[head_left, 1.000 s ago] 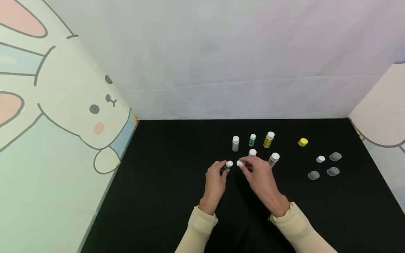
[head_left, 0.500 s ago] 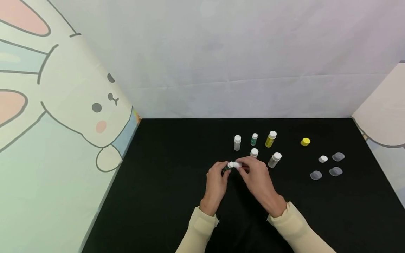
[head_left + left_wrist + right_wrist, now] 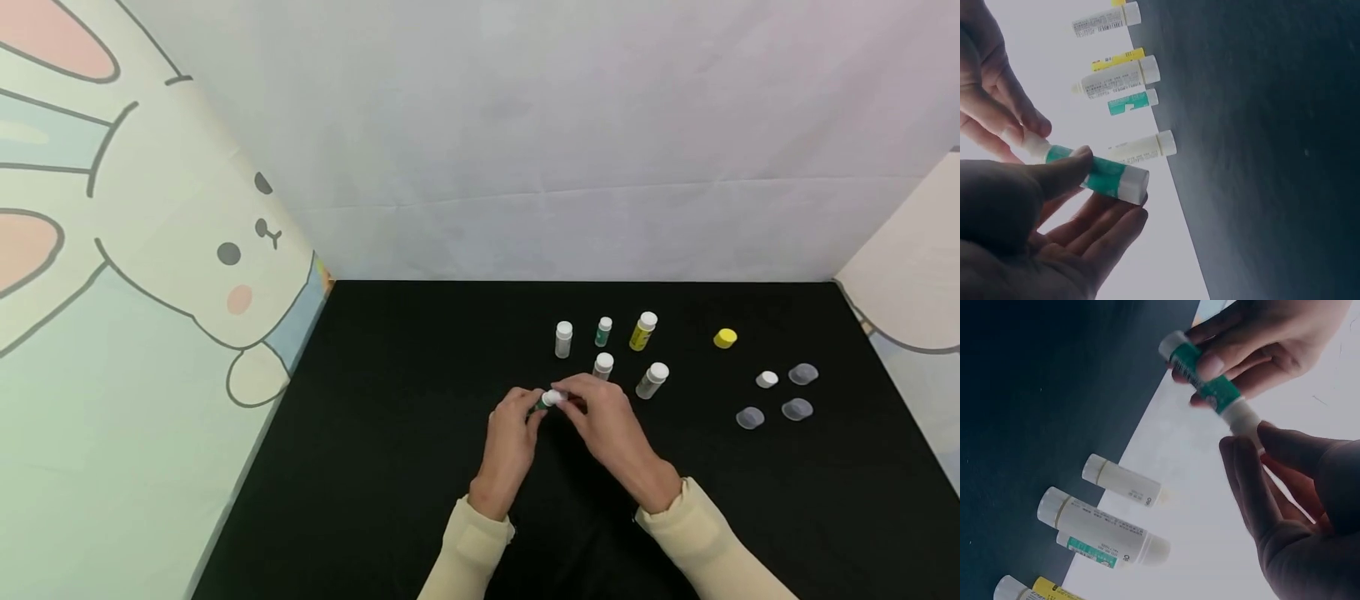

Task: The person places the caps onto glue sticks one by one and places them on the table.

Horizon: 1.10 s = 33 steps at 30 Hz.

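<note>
My left hand grips a glue stick with a green label, held tilted above the table between thumb and fingers. Its white base points away from my right hand. Thumb and fingertips of that right hand pinch a white cap at the other end of the stick, in line with it; the fingers partly hide the cap. Behind the hands stand several glue sticks: a white one, a small green one, a yellow one, another white one, and one partly covered by my right hand.
To the right on the black table lie a yellow cap, a small white cap and three translucent caps, one of them nearest the right edge's middle. A pale wall closes off the back.
My right hand has moved left and brought the white cap from apart to the end of the green glue stick. My left hand has stayed nearly in place.
</note>
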Tool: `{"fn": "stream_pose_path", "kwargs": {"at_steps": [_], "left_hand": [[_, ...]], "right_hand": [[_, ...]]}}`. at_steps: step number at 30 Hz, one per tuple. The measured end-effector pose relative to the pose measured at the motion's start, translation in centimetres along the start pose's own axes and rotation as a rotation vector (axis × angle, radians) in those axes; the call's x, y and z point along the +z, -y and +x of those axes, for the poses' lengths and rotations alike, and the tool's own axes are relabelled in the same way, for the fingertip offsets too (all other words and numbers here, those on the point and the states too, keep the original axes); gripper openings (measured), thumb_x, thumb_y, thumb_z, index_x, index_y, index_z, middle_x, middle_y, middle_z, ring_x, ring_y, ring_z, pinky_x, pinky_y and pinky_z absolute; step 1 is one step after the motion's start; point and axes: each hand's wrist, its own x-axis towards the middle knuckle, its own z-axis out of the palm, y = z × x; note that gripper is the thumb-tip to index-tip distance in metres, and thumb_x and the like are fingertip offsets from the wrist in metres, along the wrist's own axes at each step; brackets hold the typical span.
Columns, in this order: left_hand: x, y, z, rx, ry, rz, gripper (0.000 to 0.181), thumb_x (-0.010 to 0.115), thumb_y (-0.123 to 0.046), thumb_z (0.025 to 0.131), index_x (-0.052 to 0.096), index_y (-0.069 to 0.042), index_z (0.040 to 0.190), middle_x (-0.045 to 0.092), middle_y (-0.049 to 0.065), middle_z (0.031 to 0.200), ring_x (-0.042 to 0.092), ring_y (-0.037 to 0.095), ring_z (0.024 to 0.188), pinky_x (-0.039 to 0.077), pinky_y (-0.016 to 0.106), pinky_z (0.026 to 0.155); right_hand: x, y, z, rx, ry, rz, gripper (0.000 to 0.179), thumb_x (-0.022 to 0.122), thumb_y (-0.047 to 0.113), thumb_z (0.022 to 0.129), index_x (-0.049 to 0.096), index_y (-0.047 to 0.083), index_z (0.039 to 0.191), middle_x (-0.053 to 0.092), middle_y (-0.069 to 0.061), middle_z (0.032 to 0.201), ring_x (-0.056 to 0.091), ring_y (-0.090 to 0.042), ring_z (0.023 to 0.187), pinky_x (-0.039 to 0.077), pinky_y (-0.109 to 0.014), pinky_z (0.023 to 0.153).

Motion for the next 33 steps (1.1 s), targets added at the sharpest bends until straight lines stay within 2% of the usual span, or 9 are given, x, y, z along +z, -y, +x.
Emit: {"fn": "stream_pose_path", "kwargs": {"at_steps": [6, 13, 16, 22, 25, 29, 33], "left_hand": [[-0.7, 0.3, -0.4, 0.014, 0.048, -0.025, 0.030, 0.071, -0.006, 0.101, 0.074, -0.005, 0.131, 0.067, 0.003, 0.111, 0.070, 0.015, 0.094, 0.058, 0.025, 0.079], [-1.0, 0.5, -0.5, 0.052, 0.050, -0.009, 0.025, 0.072, -0.005, 0.100, 0.076, -0.005, 0.125, 0.076, 0.006, 0.117, 0.072, 0.018, 0.103, 0.061, 0.032, 0.089], [-1.1, 0.6, -0.4, 0.084, 0.030, 0.036, 0.020, 0.071, -0.006, 0.100, 0.077, -0.007, 0.119, 0.078, 0.005, 0.116, 0.073, 0.018, 0.103, 0.061, 0.032, 0.088], [-1.3, 0.9, -0.5, 0.173, -0.047, 0.166, 0.010, 0.074, -0.007, 0.097, 0.075, -0.008, 0.108, 0.080, 0.003, 0.104, 0.071, 0.015, 0.093, 0.061, 0.028, 0.082], [-1.7, 0.8, -0.5, 0.196, -0.050, 0.222, 0.005, 0.075, -0.007, 0.097, 0.075, -0.009, 0.102, 0.079, 0.002, 0.097, 0.068, 0.014, 0.086, 0.060, 0.025, 0.077], [-2.4, 0.4, -0.1, 0.193, 0.003, 0.301, 0.007, 0.075, -0.009, 0.097, 0.071, -0.012, 0.092, 0.074, -0.001, 0.086, 0.060, 0.012, 0.073, 0.055, 0.022, 0.067], [-2.7, 0.5, 0.6, 0.125, 0.100, 0.286, 0.007, 0.075, -0.011, 0.098, 0.071, -0.013, 0.093, 0.072, 0.000, 0.083, 0.061, 0.013, 0.072, 0.052, 0.024, 0.065]], "right_hand": [[0.0, -0.6, 0.1, -0.062, 0.064, 0.011, 0.019, 0.077, -0.003, 0.093, 0.080, 0.004, 0.110, 0.077, -0.006, 0.111, 0.075, -0.019, 0.095, 0.063, -0.039, 0.082], [-0.2, -0.6, 0.2, -0.052, 0.094, 0.045, 0.021, 0.077, -0.005, 0.093, 0.080, 0.001, 0.113, 0.078, -0.008, 0.112, 0.075, -0.019, 0.094, 0.063, -0.038, 0.081], [-0.1, -0.5, 0.4, -0.031, 0.096, 0.059, 0.020, 0.077, -0.004, 0.094, 0.080, 0.001, 0.112, 0.078, -0.009, 0.111, 0.075, -0.018, 0.091, 0.062, -0.036, 0.078], [0.5, -0.4, 0.7, 0.036, 0.093, 0.123, 0.016, 0.077, -0.002, 0.094, 0.079, 0.001, 0.109, 0.078, -0.010, 0.105, 0.077, -0.020, 0.090, 0.064, -0.036, 0.079], [1.0, -0.6, 0.5, 0.050, 0.086, 0.158, 0.015, 0.078, -0.002, 0.094, 0.080, 0.001, 0.108, 0.079, -0.010, 0.102, 0.077, -0.021, 0.089, 0.064, -0.035, 0.078], [1.9, -1.2, 0.2, 0.047, 0.028, 0.178, 0.020, 0.078, -0.003, 0.093, 0.079, 0.000, 0.112, 0.079, -0.011, 0.103, 0.077, -0.022, 0.089, 0.064, -0.034, 0.077], [2.7, -1.8, -0.4, 0.051, -0.015, 0.185, 0.032, 0.078, -0.006, 0.091, 0.076, -0.002, 0.123, 0.077, -0.014, 0.111, 0.077, -0.024, 0.093, 0.064, -0.035, 0.080]]}}
